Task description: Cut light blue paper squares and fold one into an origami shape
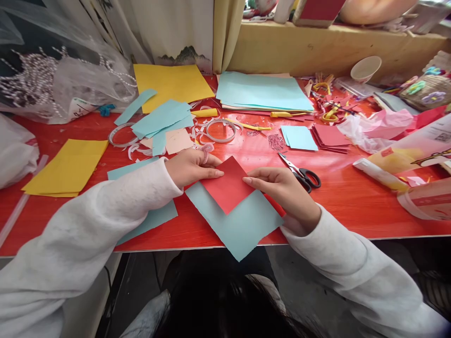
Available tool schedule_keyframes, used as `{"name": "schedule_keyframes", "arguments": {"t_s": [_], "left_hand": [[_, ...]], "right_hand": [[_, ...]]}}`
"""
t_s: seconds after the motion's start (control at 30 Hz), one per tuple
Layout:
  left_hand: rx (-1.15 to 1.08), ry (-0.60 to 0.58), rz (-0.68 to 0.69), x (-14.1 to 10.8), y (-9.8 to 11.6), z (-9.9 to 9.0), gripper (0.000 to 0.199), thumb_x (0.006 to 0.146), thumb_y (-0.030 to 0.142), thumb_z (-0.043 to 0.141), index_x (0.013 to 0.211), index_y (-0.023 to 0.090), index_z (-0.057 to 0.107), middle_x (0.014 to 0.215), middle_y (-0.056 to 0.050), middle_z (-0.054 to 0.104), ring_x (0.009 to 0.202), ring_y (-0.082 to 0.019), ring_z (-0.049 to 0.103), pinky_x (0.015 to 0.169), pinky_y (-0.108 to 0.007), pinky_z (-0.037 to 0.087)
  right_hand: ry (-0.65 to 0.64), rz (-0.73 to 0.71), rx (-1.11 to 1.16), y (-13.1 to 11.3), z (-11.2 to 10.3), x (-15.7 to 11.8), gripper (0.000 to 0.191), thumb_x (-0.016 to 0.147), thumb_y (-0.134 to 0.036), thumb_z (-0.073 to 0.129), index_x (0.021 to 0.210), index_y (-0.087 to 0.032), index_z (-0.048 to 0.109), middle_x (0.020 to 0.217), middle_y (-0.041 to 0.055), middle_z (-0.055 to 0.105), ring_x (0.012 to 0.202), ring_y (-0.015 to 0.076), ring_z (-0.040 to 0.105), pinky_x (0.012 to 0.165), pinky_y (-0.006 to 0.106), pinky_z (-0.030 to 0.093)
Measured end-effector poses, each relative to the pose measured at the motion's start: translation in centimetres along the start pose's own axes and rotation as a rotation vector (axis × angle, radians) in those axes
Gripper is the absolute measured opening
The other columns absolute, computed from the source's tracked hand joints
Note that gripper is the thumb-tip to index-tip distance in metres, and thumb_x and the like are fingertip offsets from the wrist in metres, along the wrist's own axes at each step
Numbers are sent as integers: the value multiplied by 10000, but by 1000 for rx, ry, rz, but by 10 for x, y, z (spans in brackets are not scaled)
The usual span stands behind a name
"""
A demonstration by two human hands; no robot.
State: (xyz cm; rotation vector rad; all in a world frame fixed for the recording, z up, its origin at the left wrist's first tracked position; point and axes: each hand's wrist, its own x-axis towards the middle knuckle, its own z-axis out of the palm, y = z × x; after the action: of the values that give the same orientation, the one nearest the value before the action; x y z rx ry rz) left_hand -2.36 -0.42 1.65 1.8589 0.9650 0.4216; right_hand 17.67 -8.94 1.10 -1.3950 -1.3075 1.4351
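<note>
Two hands are occupied with one red paper square [228, 192], held near the center of the frame with a corner pointing down. Its left corner is pinched between thumb and fingers by the left hand [192, 168]; its right corner is grasped likewise by the right hand [285, 188]. Beneath it a larger light-blue sheet [239, 230] is seen, its lowest corner extended past the edge of the red table [338, 206]. Just right of the right hand, black-handled scissors [303, 176] are laid with blades parted slightly. Above these, small light-blue squares [301, 138] are stacked beside dark-red squares [333, 136]. Yellow sheets [68, 166] are placed at the left, and a white paper cup [366, 69] is tilted at the upper right.
</note>
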Motion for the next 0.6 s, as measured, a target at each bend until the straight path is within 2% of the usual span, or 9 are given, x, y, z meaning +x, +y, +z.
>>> {"name": "schedule_keyframes", "arguments": {"t_s": [0.13, 0.23, 0.3, 0.37, 0.43, 0.5, 0.6], "left_hand": [[-87, -4, -30, 2, 0, 0, 216, 611, 347, 666, 783, 219, 696, 723, 7, 673, 1055, -226, 524, 1064, -412, 174], [-154, -24, -68, 3, 1, -1, 218, 594, 336, 682, 774, 212, 692, 669, 11, 662, 853, -188, 606, 1037, -426, 232], [-146, -6, -58, 4, 0, -1, 183, 590, 325, 687, 727, 204, 692, 628, 11, 651, 877, -189, 602, 1056, -423, 191], [-104, 19, -45, 4, 0, -1, 160, 562, 310, 705, 676, 199, 691, 640, -4, 653, 1030, -225, 544, 1076, -411, 135], [-62, 35, -74, 4, 0, -1, 200, 497, 297, 741, 667, 204, 693, 748, -26, 673, 1180, -268, 425, 1080, -405, 122], [-70, 31, -129, 4, 1, -1, 275, 435, 291, 771, 687, 212, 695, 887, -35, 672, 1227, -295, 365, 1071, -409, 173], [-264, 51, -196, 3, 3, -2, 304, 439, 299, 777, 709, 192, 688, 915, -56, 667, 1096, -299, 505, 966, -417, 369]], "right_hand": [[39, -26, -11, 2, -2, 1, 270, 730, -408, 586, 801, -152, 634, 773, 53, 659, 649, 157, 609, 529, 245, 453], [43, -44, 2, 2, -2, 1, 266, 733, -404, 585, 805, -153, 633, 793, 57, 663, 678, 168, 620, 551, 254, 464], [40, -43, 13, 2, -2, 0, 258, 730, -395, 592, 800, -151, 636, 791, 57, 665, 672, 166, 621, 551, 254, 466], [44, -39, 35, 2, -1, 0, 249, 727, -386, 597, 797, -151, 638, 781, 55, 666, 667, 166, 621, 544, 253, 468], [59, -51, 54, 2, 0, 0, 231, 730, -374, 598, 790, -155, 640, 771, 49, 667, 666, 165, 621, 542, 251, 471], [84, -84, 67, 2, 0, 1, 207, 736, -357, 596, 779, -160, 642, 768, 42, 666, 679, 162, 620, 559, 252, 476], [188, -165, 72, 4, -2, 2, 185, 745, -338, 591, 799, -170, 646, 745, 30, 660, 699, 156, 617, 589, 255, 483]]}}
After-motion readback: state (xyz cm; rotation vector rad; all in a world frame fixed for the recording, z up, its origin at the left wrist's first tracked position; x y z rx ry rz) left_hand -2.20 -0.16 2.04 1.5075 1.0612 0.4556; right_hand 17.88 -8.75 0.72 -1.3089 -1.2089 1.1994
